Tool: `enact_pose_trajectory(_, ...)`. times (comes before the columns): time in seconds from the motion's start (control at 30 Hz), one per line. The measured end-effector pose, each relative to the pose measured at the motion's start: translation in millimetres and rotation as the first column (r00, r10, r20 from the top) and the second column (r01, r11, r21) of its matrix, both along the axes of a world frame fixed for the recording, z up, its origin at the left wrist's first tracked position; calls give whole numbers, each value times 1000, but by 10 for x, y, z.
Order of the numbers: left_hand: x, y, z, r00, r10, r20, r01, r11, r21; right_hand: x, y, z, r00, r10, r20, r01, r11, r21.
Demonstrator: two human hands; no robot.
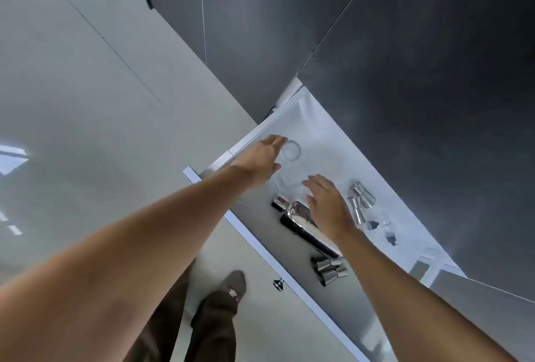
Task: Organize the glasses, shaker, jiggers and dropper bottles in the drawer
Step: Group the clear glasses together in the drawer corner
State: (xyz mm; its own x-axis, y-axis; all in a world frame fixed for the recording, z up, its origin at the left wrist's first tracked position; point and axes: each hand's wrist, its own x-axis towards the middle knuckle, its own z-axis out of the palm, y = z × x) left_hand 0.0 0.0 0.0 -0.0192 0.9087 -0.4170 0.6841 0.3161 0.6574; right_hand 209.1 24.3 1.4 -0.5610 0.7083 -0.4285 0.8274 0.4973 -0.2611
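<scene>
— What are the hands doing?
— The left hand (265, 156) is spreading wide, fingertips touching a clear round glass (291, 151) in the white open drawer (344, 153). The right hand (328, 202) is hovering open, empty, hiding part of the lying chrome shaker (301, 218).
— Dropper bottles?
— Blurred, near the drawer's back.

Clear glass (291, 150) upright at left hand (262, 157) fingertips; chrome shaker (301, 222) lying under right hand (328, 206); steel jiggers (360, 202) beside it.

both forearms were bare, no sleeves, watch or rings in view on the left hand (265, 156) or right hand (328, 205). dark brown trousers (208, 327) were worn, with a brown shoe (234, 285) bearing a small pale emblem.
</scene>
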Motion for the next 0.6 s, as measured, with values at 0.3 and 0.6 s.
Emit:
enact_pose_trajectory(0.3, 71, 309, -593, 993, -101, -62, 108, 986, 129, -110, 238, -715, 937, 345, 52, -347, 906, 243)
enact_pose_trajectory(0.6, 82, 661, -608, 999, -2, -50, 11, 986, 169, -232, 444, -886, 913, 397, 91, -406, 870, 279)
